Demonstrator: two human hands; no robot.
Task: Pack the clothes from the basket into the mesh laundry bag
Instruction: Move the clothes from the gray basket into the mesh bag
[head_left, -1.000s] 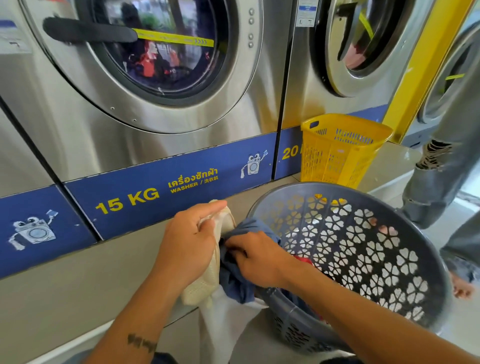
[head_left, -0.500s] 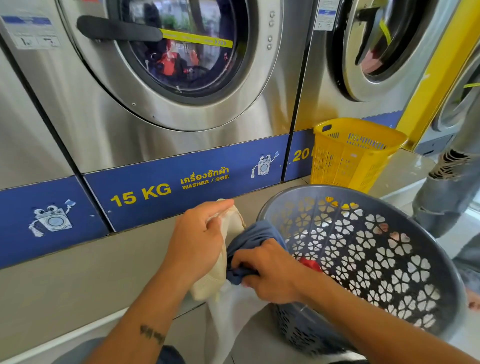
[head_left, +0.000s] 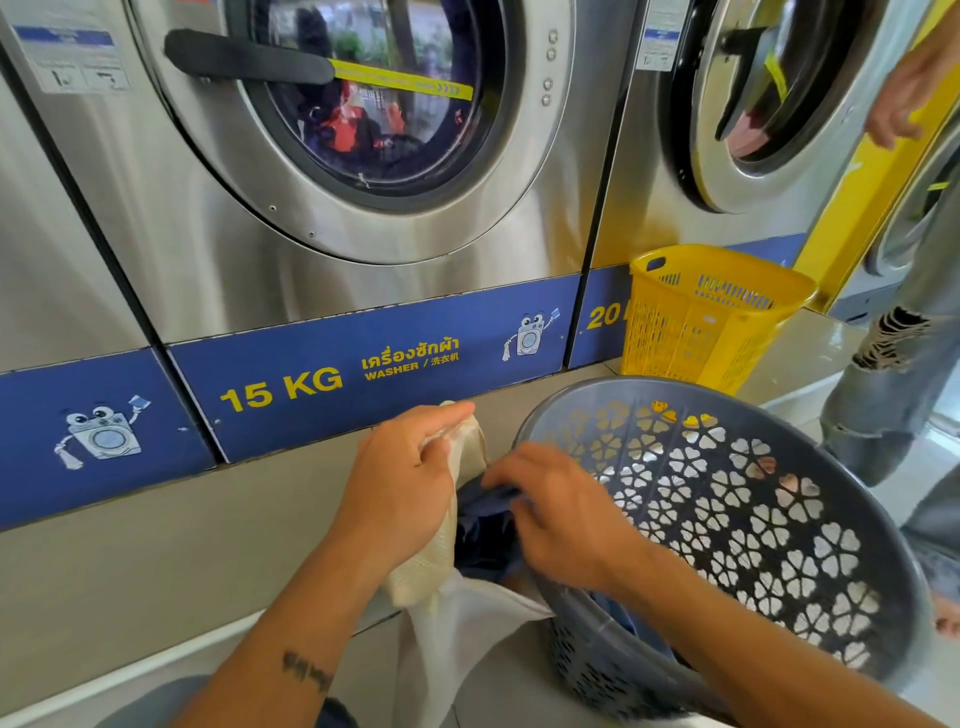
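Containers first: your mesh laundry bag (head_left: 447, 561) hangs near the middle, just left of the grey basket (head_left: 852, 478) and touching its near-left rim. The bag's cream top edge is bunched up in your left hand (head_left: 400, 488), fingers curled round it in a tight grip, and the paler lower part drops toward the floor. A dark blue garment (head_left: 483, 535) sits right at the bag's mouth, between your two hands, partly down inside. Your right hand (head_left: 566, 525) lies on top of that garment with the fingers reaching left across it. It's blurry and the thumb is hidden, so you honestly can't tell if that grip is pinching the cloth or just pressing it flat

The grey basket is tipped toward you, and its wall is full of flower-shaped cutouts. There's a bit of blue cloth (head_left: 621, 618) low at its near side, under your right forearm. Farther back a yellow basket (head_left: 701, 322) stands upright on the ledge, and what's in it isn't visible

Room-wise, you're facing a row of steel front-loaders. The 15 KG washer (head_left: 415, 249) has clothes behind its round glass door, and the next washer (head_left: 665, 218) to the right is marked 20. Someone in ripped jeans (head_left: 883, 395) stands on the far right, their hand (head_left: 904, 104) hanging up by the yellow pillar
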